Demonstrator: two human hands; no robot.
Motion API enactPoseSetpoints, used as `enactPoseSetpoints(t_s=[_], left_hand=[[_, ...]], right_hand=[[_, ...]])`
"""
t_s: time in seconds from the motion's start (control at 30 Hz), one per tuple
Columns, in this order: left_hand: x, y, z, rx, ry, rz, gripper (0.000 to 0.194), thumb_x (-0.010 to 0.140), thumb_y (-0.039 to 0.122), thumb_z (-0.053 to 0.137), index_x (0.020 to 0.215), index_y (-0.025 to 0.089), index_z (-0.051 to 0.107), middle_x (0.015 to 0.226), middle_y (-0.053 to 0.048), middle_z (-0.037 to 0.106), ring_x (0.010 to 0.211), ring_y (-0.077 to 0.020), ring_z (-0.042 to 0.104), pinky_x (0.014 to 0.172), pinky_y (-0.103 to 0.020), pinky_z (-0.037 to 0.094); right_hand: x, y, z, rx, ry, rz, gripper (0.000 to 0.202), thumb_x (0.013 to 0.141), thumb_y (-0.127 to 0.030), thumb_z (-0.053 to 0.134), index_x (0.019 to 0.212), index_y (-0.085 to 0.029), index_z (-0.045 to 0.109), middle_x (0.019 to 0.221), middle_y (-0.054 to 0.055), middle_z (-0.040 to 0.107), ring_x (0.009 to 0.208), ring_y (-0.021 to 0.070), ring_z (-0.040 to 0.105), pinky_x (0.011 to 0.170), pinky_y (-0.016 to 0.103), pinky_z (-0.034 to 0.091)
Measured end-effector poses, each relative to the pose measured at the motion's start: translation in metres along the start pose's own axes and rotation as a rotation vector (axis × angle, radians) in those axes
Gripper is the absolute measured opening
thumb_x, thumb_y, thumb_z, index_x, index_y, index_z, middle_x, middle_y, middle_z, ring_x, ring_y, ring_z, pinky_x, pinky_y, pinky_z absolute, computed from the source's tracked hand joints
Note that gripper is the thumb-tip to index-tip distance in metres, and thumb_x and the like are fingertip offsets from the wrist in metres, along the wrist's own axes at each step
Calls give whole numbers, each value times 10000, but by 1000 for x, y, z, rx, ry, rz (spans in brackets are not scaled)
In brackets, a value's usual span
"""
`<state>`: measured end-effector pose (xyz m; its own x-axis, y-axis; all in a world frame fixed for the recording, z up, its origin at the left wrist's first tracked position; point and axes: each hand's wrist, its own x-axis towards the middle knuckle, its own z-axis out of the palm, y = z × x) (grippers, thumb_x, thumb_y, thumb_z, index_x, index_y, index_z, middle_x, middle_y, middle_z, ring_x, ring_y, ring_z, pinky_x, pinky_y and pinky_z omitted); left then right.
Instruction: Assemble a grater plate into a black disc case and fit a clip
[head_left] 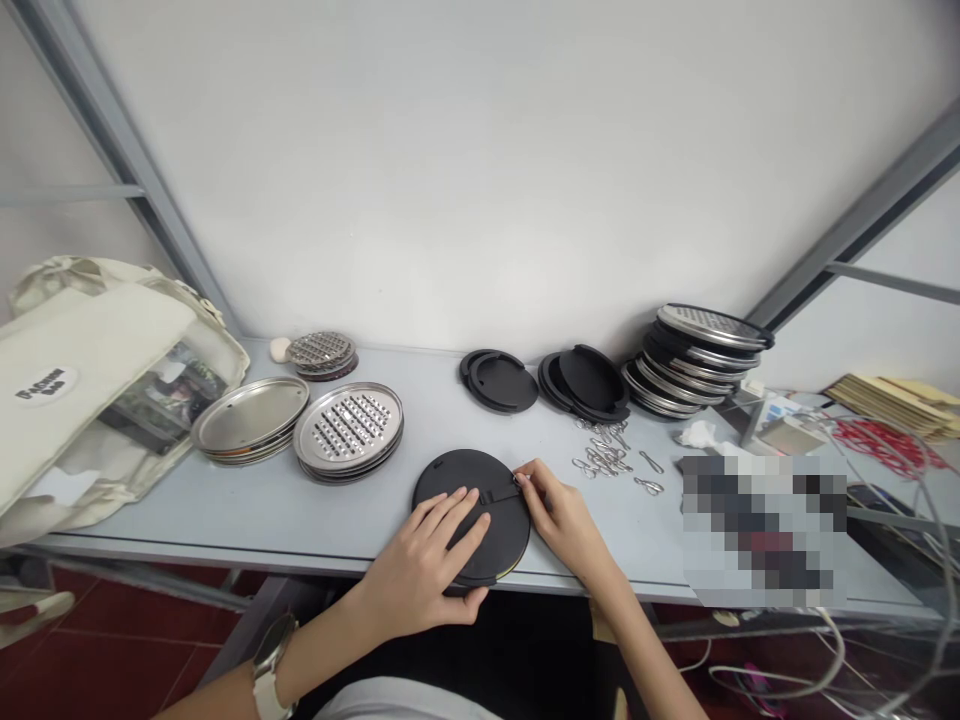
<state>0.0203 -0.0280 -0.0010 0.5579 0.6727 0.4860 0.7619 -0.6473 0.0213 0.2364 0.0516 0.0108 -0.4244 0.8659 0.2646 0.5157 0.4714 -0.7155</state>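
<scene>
A round black plastic disc [469, 470] lies at the table's front edge, with a thin yellowish line along its lower right rim. My left hand [431, 550] rests on it, fingers spread over the top and thumb at the front rim, holding it. At the disc's right edge, beside a raised strip, my right hand [551, 510] pinches a small shiny metal piece [519, 479], mostly covered by the fingertips. Similar small metal wire clips [604, 450] lie in a loose pile to the right, a few of them apart from it.
Behind and to the left are stacked metal grater plates [349, 425], smaller graters [322, 350] and plain metal discs [251, 412]. Black round covers [502, 382] and a tall stack of graters [697, 350] stand at the back. A cream bag [90, 370] is far left, yellow envelopes [892, 405] far right.
</scene>
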Motion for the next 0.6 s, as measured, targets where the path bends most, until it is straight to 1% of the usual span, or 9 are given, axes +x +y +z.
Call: enactPoseSetpoints(t_s=[0.4,0.6], left_hand=[[0,0,-1,2,-1,-1,587,807,378,555,1333,129,478,1411,-172,447,1331,-313,383,1057,-459,368],[0,0,0,5,-4,2,578,816,387,536,1329,125,488,1416,-172,440,1341,-309,367,1063,-452,358]], right_hand=[[0,0,0,-5,-13,26,166,976,-314,358,957,-227,498,618,-43,477,531,144,482,556,244,361],[0,0,0,9,-26,41,162,977,-310,355,972,-224,492,611,-45,484,535,141,481,556,240,355]])
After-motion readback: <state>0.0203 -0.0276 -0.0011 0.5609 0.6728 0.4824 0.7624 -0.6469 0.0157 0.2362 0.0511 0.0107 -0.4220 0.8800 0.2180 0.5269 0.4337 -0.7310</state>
